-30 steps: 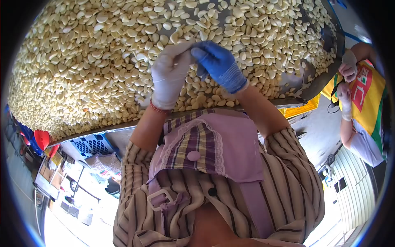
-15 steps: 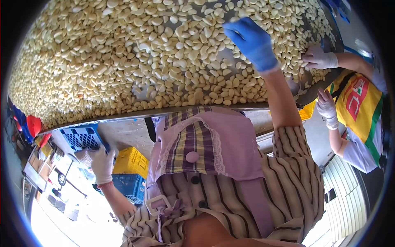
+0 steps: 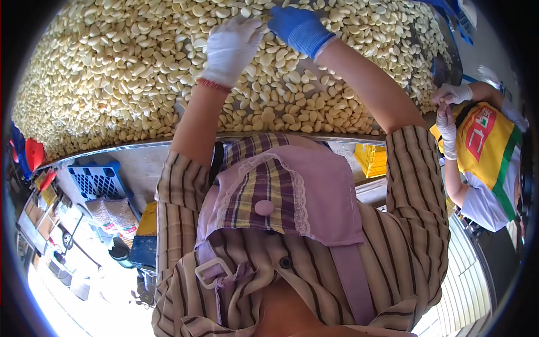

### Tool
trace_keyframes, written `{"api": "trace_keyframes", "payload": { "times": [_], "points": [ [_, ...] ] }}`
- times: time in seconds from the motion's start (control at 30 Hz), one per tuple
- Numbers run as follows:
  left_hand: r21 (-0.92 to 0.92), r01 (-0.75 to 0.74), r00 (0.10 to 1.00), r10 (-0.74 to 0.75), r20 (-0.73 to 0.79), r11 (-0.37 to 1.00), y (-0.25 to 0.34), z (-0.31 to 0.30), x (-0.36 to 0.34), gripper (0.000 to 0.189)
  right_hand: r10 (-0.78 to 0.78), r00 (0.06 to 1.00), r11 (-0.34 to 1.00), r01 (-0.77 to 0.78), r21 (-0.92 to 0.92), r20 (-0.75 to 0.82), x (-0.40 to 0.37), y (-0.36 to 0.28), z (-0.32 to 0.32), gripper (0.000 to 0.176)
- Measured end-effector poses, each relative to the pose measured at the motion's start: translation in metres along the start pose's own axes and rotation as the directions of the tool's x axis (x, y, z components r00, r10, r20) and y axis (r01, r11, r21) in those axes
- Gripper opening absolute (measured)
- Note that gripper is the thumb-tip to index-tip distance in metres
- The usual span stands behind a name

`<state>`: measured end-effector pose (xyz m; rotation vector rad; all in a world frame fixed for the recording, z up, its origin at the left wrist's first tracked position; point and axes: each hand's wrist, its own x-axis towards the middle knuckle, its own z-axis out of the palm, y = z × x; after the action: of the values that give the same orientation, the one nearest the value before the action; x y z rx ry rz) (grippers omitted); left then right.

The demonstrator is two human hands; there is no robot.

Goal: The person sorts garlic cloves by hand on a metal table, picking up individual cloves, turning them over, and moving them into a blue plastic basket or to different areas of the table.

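Pale peeled garlic cloves [image 3: 140,73] cover a broad metal table [image 3: 151,143] in front of me. My left hand [image 3: 231,49], in a white glove with a red band at the wrist, is over the cloves with its fingers bent and close together. Beside it, on the right, is my right hand [image 3: 300,31] in a blue glove, its fingers curled toward the left hand. The fingertips of both hands nearly meet near the top of the view. Whatever they hold, if anything, is too small or hidden to make out.
At the right a co-worker in a yellow apron [image 3: 494,140] has gloved hands [image 3: 449,109] close together by the table's end. Below the table stand a blue crate [image 3: 98,180], filled bags [image 3: 115,216] and a yellow crate [image 3: 370,160].
My left hand has come up from below the table's edge onto the cloves. My right hand has moved left toward it. The co-worker's hands have come together.
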<state>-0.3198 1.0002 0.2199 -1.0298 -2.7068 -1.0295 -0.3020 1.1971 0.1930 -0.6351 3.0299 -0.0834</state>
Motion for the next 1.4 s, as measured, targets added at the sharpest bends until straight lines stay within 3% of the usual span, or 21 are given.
{"api": "trace_keyframes", "payload": {
  "times": [0.1, 0.13, 0.17, 0.2, 0.23, 0.3, 0.37, 0.43, 0.5, 0.57, 0.63, 0.7, 0.83, 0.9, 0.97, 1.07, 1.17, 1.23, 1.27, 1.33, 1.4],
  "points": [
    [0.184, 0.013, 0.972, -0.055, 0.227, 0.983, 0.017, 0.008, 0.019, 0.023, 0.146, 0.989, 0.939, -0.151, 0.310, 0.037, -0.011, 0.015, -0.036, 0.009],
    [-0.094, -0.005, 0.991, 0.017, 0.132, 0.996, 0.018, 0.009, 0.019, 0.024, 0.066, 0.929, 0.889, 0.111, 0.444, -0.365, -0.014, 0.017, -0.042, 0.010],
    [-0.361, -0.048, 0.998, 0.059, 0.019, 0.931, 0.018, 0.010, 0.018, 0.025, 0.065, 0.931, 0.885, 0.112, 0.451, -0.359, -0.017, 0.013, -0.044, 0.010],
    [-0.618, 0.186, 0.978, -0.081, 0.195, 0.764, 0.015, 0.012, 0.014, 0.034, 0.147, 0.936, 0.817, 0.068, 0.573, -0.321, -0.024, 0.009, -0.046, 0.011],
    [-0.619, 0.194, 0.976, -0.082, 0.204, 0.761, 0.014, 0.009, 0.009, 0.034, 0.225, 0.936, 0.731, 0.022, 0.682, -0.272, -0.028, 0.005, -0.051, 0.012],
    [-0.723, 0.541, 0.841, -0.292, 0.456, 0.430, 0.020, -0.009, -0.002, 0.039, 0.223, 0.955, 0.697, -0.014, 0.717, -0.198, -0.032, 0.002, -0.049, 0.011],
    [-0.740, 0.484, 0.871, -0.334, 0.359, 0.467, 0.038, -0.047, -0.010, 0.022, 0.141, 0.989, 0.138, 0.027, 0.990, -0.047, -0.032, -0.018, -0.071, 0.019],
    [-0.723, 0.406, 0.913, -0.288, 0.290, 0.559, 0.022, -0.085, -0.033, 0.024, 0.068, 0.989, -0.047, -0.131, 0.990, 0.134, -0.030, -0.031, -0.069, 0.026],
    [-0.607, 0.740, 0.666, -0.435, 0.606, 0.288, -0.003, -0.143, -0.071, 0.021, 0.146, 0.862, 0.574, 0.326, 0.751, -0.485, -0.018, -0.050, -0.056, 0.029],
    [-0.515, 0.798, 0.593, -0.556, 0.582, 0.313, -0.032, -0.186, -0.132, 0.022, -0.010, 0.886, 0.844, 0.256, 0.472, -0.463, -0.014, -0.073, -0.064, 0.035],
    [-0.330, 0.861, 0.481, -0.828, 0.287, 0.386, -0.039, -0.218, -0.174, 0.030, -0.115, 0.912, 0.923, 0.244, 0.297, -0.393, -0.015, -0.105, -0.033, 0.045],
    [-0.213, 0.852, 0.490, -0.872, 0.000, 0.479, -0.074, -0.244, -0.240, 0.035, -0.154, 0.932, 0.939, 0.241, 0.244, -0.328, -0.022, -0.112, 0.009, 0.050],
    [-0.277, 0.899, 0.292, -0.936, -0.196, 0.338, -0.070, -0.279, -0.289, 0.034, -0.088, 0.994, 0.993, 0.083, -0.084, -0.067, -0.037, -0.079, 0.011, 0.055],
    [-0.280, 0.898, 0.280, -0.932, -0.230, 0.339, -0.067, -0.276, -0.296, 0.034, -0.019, 0.978, 1.000, 0.014, -0.024, -0.207, -0.060, -0.036, 0.023, 0.050],
    [-0.345, 0.809, 0.389, -0.874, -0.292, 0.476, -0.074, -0.264, -0.300, 0.033, 0.109, 0.986, 0.928, -0.146, -0.344, -0.125, -0.079, -0.003, 0.000, 0.046],
    [-0.253, 0.759, 0.516, -0.791, -0.328, 0.600, -0.068, -0.240, -0.265, 0.025, 0.119, 0.952, 0.980, -0.158, -0.124, -0.281, -0.115, 0.049, 0.005, 0.049],
    [-0.189, 0.593, 0.723, -0.620, -0.304, 0.783, -0.067, -0.205, -0.221, 0.022, 0.546, 0.831, 0.539, -0.251, -0.804, 0.106, -0.139, 0.068, -0.027, 0.051],
    [0.123, 0.432, 0.877, -0.384, -0.290, 0.894, -0.076, -0.186, -0.196, 0.023, 0.627, 0.779, 0.472, -0.352, -0.808, 0.027, -0.170, 0.113, -0.014, 0.053],
    [0.202, 0.457, 0.869, -0.388, -0.306, 0.866, -0.072, -0.179, -0.178, 0.025, 0.625, 0.780, 0.469, -0.349, -0.811, 0.026, -0.184, 0.130, -0.012, 0.053],
    [0.277, 0.448, 0.867, -0.337, -0.368, 0.850, -0.082, -0.166, -0.147, 0.031, 0.845, 0.535, 0.392, -0.621, -0.679, -0.002, -0.196, 0.149, -0.012, 0.057],
    [0.340, 0.412, 0.876, -0.264, -0.404, 0.846, -0.100, -0.142, -0.113, 0.042, 0.849, 0.528, 0.418, -0.686, -0.596, -0.012, -0.185, 0.148, -0.017, 0.060]
  ]
}}
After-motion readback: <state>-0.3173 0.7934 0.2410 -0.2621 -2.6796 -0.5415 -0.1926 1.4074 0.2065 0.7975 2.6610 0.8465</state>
